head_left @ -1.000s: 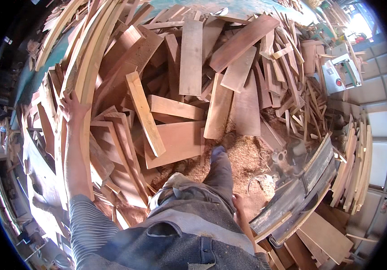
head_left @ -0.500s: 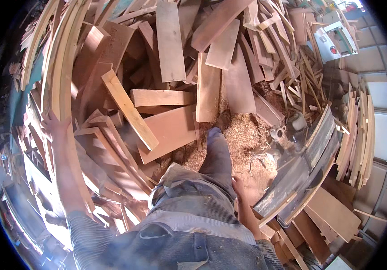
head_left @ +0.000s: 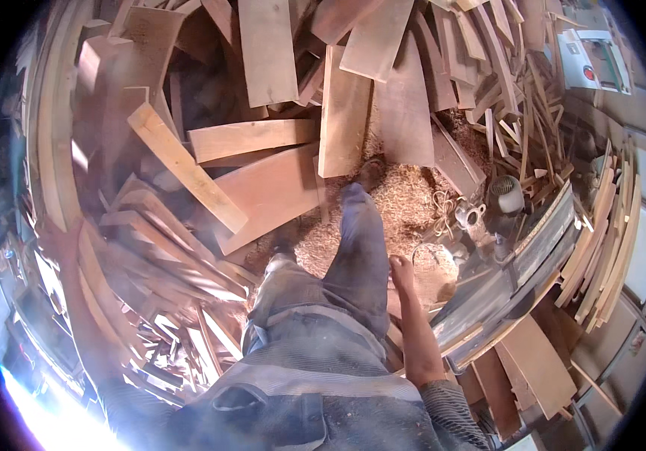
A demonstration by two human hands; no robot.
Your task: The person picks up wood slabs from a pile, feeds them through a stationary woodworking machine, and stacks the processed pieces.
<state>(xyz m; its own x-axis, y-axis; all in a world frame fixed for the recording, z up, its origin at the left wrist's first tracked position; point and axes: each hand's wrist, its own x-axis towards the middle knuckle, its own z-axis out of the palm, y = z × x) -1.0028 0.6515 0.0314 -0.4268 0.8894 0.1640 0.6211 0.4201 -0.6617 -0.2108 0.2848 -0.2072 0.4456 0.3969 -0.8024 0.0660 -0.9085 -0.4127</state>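
Many planks (head_left: 270,192) heaped; sawdust (head_left: 406,199) covers floor.

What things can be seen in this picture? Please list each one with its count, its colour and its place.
wooden boards: many, pale to reddish brown, piled across the top and left
long curved strips: several, light brown, along the left edge
sawdust: one heap, tan, on the floor at centre right
machine: one, white and green, top right
metal table edge: one, grey, right of centre
rope: one coil, pale, on the sawdust
leaning planks: several, brown, right side
left hand: one, blurred, against the curved strips
right hand: one, empty, hanging beside the leg
legs: grey trousers, centre
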